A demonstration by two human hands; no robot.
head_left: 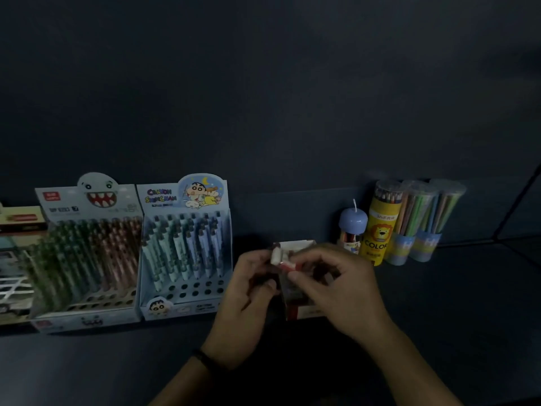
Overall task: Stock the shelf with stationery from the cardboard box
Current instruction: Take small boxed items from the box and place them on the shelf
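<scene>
On the dark shelf (pixel 453 303) stands a small white and red display box (pixel 295 306), mostly hidden behind my hands. My left hand (pixel 248 291) and my right hand (pixel 336 282) meet over its top. Together they pinch a small white and red item (pixel 281 259), blurred, just above the box's open flap. The cardboard box is out of view.
Left of my hands stand two pen display boxes: a cartoon one (pixel 184 247) and a shark-face one (pixel 87 253). Right of them are a blue-capped tube (pixel 352 227), a yellow coloured-pencil tube (pixel 379 227) and two clear pencil tubes (pixel 421 218). More stock lies at the far left (pixel 14 259).
</scene>
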